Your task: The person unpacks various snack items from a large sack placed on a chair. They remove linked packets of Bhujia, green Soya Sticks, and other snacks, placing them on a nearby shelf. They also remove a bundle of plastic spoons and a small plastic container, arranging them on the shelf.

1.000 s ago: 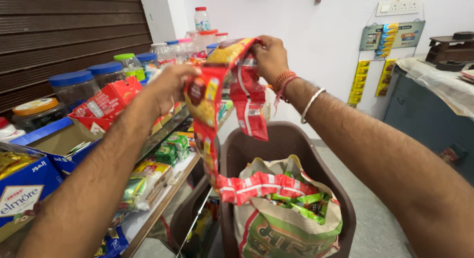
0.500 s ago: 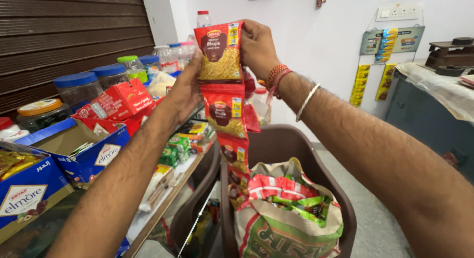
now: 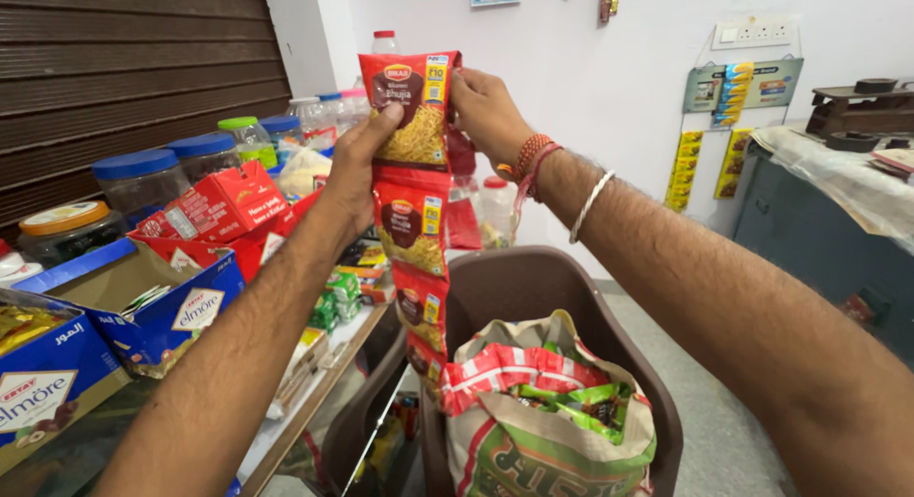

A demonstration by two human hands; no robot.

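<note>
The hanging snack-packet strip (image 3: 411,211), four packets countable before its end vanished behind the sack (image 3: 543,411), was pinched at its top packet by left hand (image 3: 354,178) and right hand (image 3: 487,111).

Snack packet strip (image 3: 411,202): glossy printed plastic film, crinkled, held up by left hand (image 3: 354,178) and right hand (image 3: 487,111). Below the strip, sack (image 3: 547,430): woven plastic, coarse, matt. Under the sack, chair (image 3: 533,288): brown moulded plastic, smooth, dull sheen. Left of the strip, boxes (image 3: 143,302): printed cardboard, matt; jars (image 3: 143,178): clear plastic, coloured plastic lids. Right wrist: bangle (image 3: 588,204) polished metal, threads (image 3: 528,159) cloth. Shutter (image 3: 124,69): ribbed painted metal.
</note>
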